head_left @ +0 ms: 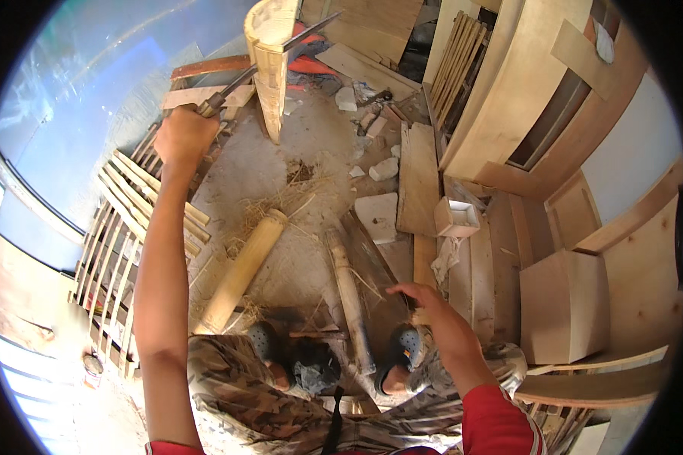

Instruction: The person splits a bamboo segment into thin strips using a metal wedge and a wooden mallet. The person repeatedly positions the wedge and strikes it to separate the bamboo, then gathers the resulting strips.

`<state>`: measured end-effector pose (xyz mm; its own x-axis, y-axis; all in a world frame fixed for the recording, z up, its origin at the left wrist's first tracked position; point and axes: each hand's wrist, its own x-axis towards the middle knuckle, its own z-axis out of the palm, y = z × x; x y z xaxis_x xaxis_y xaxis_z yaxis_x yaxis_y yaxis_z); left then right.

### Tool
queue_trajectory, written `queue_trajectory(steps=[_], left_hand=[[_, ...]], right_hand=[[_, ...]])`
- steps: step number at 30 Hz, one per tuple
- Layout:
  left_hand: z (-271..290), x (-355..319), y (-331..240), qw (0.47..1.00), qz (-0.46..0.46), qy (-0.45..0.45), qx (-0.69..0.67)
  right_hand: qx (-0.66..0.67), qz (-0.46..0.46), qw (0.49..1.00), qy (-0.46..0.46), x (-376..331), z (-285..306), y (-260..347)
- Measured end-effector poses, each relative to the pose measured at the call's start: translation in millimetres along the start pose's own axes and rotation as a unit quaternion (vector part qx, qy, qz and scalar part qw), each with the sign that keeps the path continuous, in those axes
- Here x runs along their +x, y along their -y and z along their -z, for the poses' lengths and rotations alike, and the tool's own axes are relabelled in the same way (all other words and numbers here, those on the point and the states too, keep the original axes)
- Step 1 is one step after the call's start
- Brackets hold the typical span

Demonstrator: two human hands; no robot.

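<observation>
littered floor [243,174], long blade [307,35] crossing an upright bamboo piece [269,83] ahead, handle [212,105] clenched in the left hand [184,138], right hand [426,300] with forefinger outstretched (cannot tell if it grips anything), yellowish bamboo pole [243,273] lying nearer

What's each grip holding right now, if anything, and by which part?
The left grip holds a long-bladed tool by its handle. Whether the right grip holds anything cannot be told from this view.

Around the frame's centre, we see a dusty floor [235,163] strewn with straw-like shavings [300,171] and pale rubble [384,169].
</observation>
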<state>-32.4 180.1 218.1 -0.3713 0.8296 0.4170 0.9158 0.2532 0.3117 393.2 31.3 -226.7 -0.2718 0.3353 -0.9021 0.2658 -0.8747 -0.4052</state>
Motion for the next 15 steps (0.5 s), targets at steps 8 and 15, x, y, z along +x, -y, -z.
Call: queue_trajectory(steps=[8, 15], left_hand=[[-11, -56, 11, 0.998, -0.002, 0.043, -0.037], [-25, -69, 54, 0.998, 0.023, 0.042, -0.044]], right_hand=[[0.283, 0.11, 0.952, 0.024, 33, -48, 11], [0.38, 0.087, 0.92, 0.026, 10, -104, 46]])
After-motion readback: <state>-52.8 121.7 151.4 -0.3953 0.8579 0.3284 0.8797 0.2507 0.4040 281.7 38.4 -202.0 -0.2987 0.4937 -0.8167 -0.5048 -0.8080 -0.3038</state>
